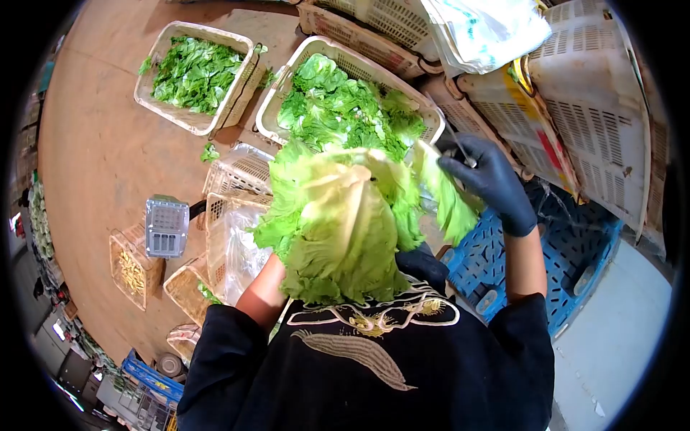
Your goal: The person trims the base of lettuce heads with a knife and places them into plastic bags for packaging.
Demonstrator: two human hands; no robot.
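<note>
A large head of lettuce (345, 223) with broad pale-green outer leaves fills the middle of the view, in front of my chest. My left forearm runs up behind it, and the leaves hide my left hand and its fingers. My right hand (489, 176), in a black glove, is closed around a small knife (461, 146) with a thin blade. A loose-hanging leaf (445, 197) is at its thumb, right of the head. Just beyond the lettuce stands a cream crate (269, 115) of cut green leaves (345, 108).
Another crate (146, 90) of leaves stands at the upper left. Stacked crates (582, 108) rise at the right, with white bags (489, 32) on top. A blue plastic pallet (557, 251) lies below my right arm. Left are a grey lamp-like device (167, 226) and several smaller crates (241, 172).
</note>
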